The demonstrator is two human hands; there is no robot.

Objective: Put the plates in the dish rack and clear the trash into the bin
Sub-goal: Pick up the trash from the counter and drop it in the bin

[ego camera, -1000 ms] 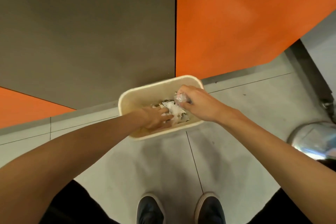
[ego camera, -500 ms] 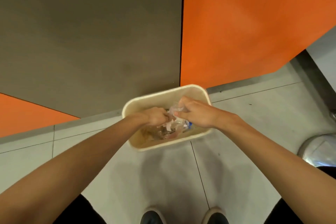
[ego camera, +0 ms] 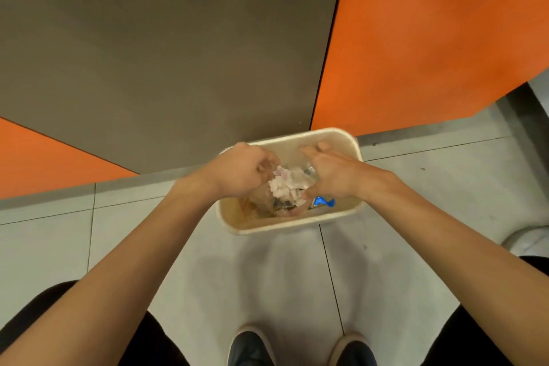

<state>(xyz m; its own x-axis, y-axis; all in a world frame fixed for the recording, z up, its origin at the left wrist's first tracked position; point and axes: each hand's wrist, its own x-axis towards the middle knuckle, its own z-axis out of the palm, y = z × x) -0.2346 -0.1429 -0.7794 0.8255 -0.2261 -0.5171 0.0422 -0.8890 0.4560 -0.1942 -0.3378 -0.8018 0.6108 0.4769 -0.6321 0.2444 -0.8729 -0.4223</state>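
**Both hands over the bin, trash at the rim**

- bin (ego camera: pixel 297 227): cream, rounded-rectangle, open top, standing on the grey tiled floor (ego camera: pixel 208 276) at frame centre. Its far edge sits against the base of the wall panels.
- left hand (ego camera: pixel 242 171): above the bin's left half, knuckles up, fingers curled in tight. The fingertips meet the upper left edge of the white wad (ego camera: pixel 285 187). Can't tell whether they pinch it or only touch it.
- right hand (ego camera: pixel 334 175): above the bin's right half, loosely spread, fingers fairly straight and pointing to the bin's far wall. The thumb lies low against the wad's right side. No firm grasp is visible. The clear plastic (ego camera: pixel 309 171) is just under the fingers.
- The white wad is crumpled paper or tissue, between the two hands, inside the bin opening at about rim level.
- More trash in the bin: blue wrapper (ego camera: pixel 323 202) below the right hand near the right wall, and a brownish lump (ego camera: pixel 258 199) under the left hand. Too blurred to name either further.
- Background: grey-brown panel (ego camera: pixel 163 53) upper left and centre, orange panel (ego camera: pixel 430 38) upper right, another orange patch at left edge.
- Bottom of frame: two dark shoes (ego camera: pixel 252 348) with pale soles, toes pointing at the bin, and dark trousers in both lower corners.
- Right edge, mid-height: pale rounded object (ego camera: pixel 528 239), cut off and blurred.
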